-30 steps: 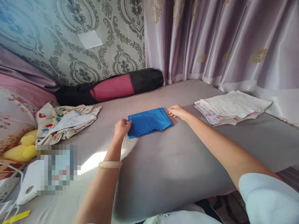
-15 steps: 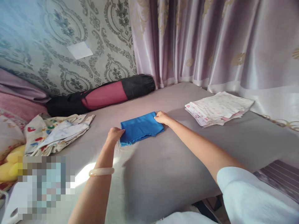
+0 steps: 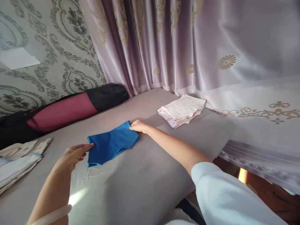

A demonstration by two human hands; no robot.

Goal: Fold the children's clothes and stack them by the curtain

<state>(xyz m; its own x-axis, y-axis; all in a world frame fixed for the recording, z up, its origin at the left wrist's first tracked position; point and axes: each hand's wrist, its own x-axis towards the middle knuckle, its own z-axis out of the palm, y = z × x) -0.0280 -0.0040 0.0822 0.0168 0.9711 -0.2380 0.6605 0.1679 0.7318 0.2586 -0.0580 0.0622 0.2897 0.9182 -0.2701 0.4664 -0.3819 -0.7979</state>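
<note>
Blue fabric, folded into a flat, roughly oblong piece, is the item at hand: this blue cloth (image 3: 109, 143) lies between the two hands, its long axis running from the left hand to the right, with the right end set farther from the wearer. The left hand (image 3: 72, 154) is at the cloth's left end, fingertips closed on the upper left corner; the cloth extends rightward from that grip. The right hand (image 3: 140, 126) is at the opposite end, thumb and fingers pinching the upper right corner, so the cloth extends leftward from it. Neither hand is the closer, both being in contact. The near edge appears to rest on the grey sheet (image 3: 150, 178); whether the far edge is raised cannot be determined. The sheet is creased just in front of the cloth. Surroundings, noted from left to right: pale garments (image 3: 21, 165) lie well left of the cloth, cut off by the view; a patterned wall (image 3: 49, 40) stands behind and left of it; a pink and black bag (image 3: 63, 112) lies beyond it at the wall's foot; a lilac curtain (image 3: 173, 53) hangs behind and right; a stack of folded white cloths (image 3: 184, 107) sits apart to its right.
</note>
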